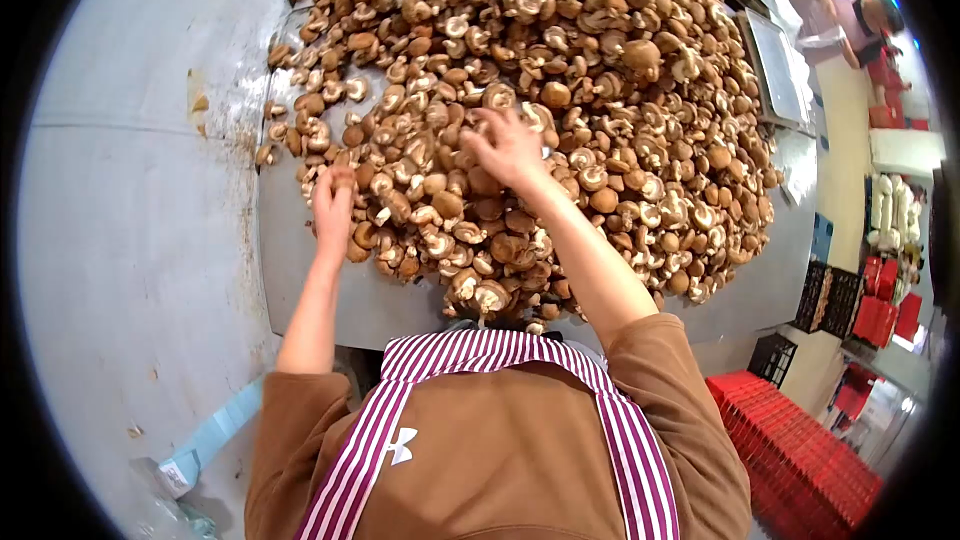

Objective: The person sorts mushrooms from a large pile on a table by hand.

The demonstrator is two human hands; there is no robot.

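Note:
A large heap of brown-capped shiitake mushrooms (600, 90) with pale stems covers most of the metal table (400, 305). At the heap's left edge, my left hand (332, 208) has its fingers curled in around a mushroom (344, 174), which they partly cover. My right hand (508, 148) reaches over the middle of the pile, thumb and fingers apart, just above or touching the caps. Whether anything lies beneath its palm is hidden.
Loose mushrooms lie by the grey wall (120, 200) on the left. Flat trays (778, 68) line the table's far right edge. Red crates (785, 450) and black crates (828, 298) stand on the right floor. Another person (850, 25) is at the upper right.

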